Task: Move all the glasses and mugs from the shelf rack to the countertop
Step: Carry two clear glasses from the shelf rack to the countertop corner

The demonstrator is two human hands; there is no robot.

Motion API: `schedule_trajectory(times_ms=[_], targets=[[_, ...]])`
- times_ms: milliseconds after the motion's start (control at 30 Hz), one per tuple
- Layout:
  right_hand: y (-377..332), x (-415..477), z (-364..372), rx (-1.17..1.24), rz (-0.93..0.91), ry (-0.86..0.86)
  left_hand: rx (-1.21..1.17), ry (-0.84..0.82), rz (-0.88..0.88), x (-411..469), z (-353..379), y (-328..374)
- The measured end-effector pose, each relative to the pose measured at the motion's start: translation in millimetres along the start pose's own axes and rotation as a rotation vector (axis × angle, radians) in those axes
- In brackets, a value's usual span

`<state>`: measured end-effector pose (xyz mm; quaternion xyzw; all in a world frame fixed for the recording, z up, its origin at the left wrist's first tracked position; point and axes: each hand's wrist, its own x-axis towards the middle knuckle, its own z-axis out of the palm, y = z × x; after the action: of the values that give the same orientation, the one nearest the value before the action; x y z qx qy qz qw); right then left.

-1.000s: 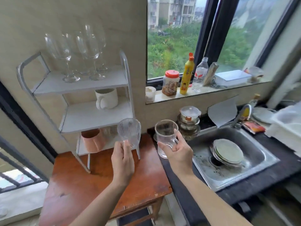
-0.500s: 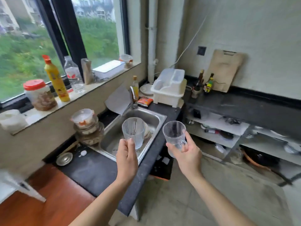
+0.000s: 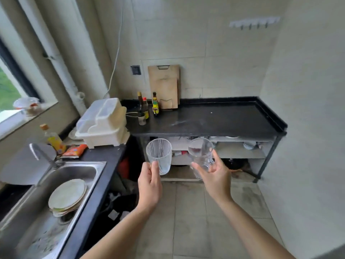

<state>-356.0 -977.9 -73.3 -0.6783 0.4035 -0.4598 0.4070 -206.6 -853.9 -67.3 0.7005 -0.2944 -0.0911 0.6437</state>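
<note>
My left hand (image 3: 149, 184) grips a clear ribbed glass (image 3: 159, 156) by its base, holding it upright. My right hand (image 3: 214, 176) holds a clear glass mug (image 3: 201, 156) by its side and handle. Both are raised over the floor, in front of the black countertop (image 3: 214, 118), which lies ahead and slightly right. The shelf rack is out of view.
Sauce bottles (image 3: 147, 109) and a wooden cutting board (image 3: 164, 86) stand at the counter's back left. A white dish rack (image 3: 104, 124) sits left of them. A sink (image 3: 56, 202) with stacked plates (image 3: 67, 197) is at the lower left. Open shelves (image 3: 233, 152) lie under the counter.
The view has swung right, from the shelf rack past the sink to the black countertop. Both hands keep their hold on the glass and the mug, carried along.
</note>
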Motion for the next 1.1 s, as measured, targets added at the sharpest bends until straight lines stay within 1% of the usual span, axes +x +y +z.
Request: schedule_trajectory(times_ms=[200, 367, 500, 600, 667, 733, 867, 967, 1100], targets=[[48.7, 70.3, -33.0, -0.056, 0.025, 0.064, -0.040, -0.113, -0.033, 42.1, 100.8, -8.5], [95.6, 145.5, -44.9, -0.135, 0.040, 0.090, -0.068, -0.218, -0.066, 99.6, 191.5, -27.9], [135.3, 239.1, -44.5, -0.167, 0.068, 0.133, -0.106, -0.283, -0.076, 171.2, 277.3, -45.6], [151.2, 313.8, -45.0, -0.192, 0.079, 0.167, -0.129, -0.324, -0.100, 226.5, 333.6, -48.3], [153.6, 359.9, -48.7, -0.172, 0.033, 0.174, -0.143, -0.357, -0.087, 264.3, 368.2, -46.3], [160.2, 399.3, -55.0, -0.205, -0.021, 0.184, -0.135, -0.383, -0.065, 296.2, 397.6, -41.7], [181.0, 466.1, -69.7, -0.204, -0.005, 0.257, -0.122, -0.407, -0.061, 346.0, 458.6, -39.2], [214.7, 513.9, -83.9, -0.163, 0.010, 0.263, -0.113, -0.443, -0.079, 372.9, 515.7, -48.5], [279.1, 582.7, -100.3, -0.137, 0.083, 0.265, -0.084, -0.450, -0.145, 400.5, 598.6, -72.0]])
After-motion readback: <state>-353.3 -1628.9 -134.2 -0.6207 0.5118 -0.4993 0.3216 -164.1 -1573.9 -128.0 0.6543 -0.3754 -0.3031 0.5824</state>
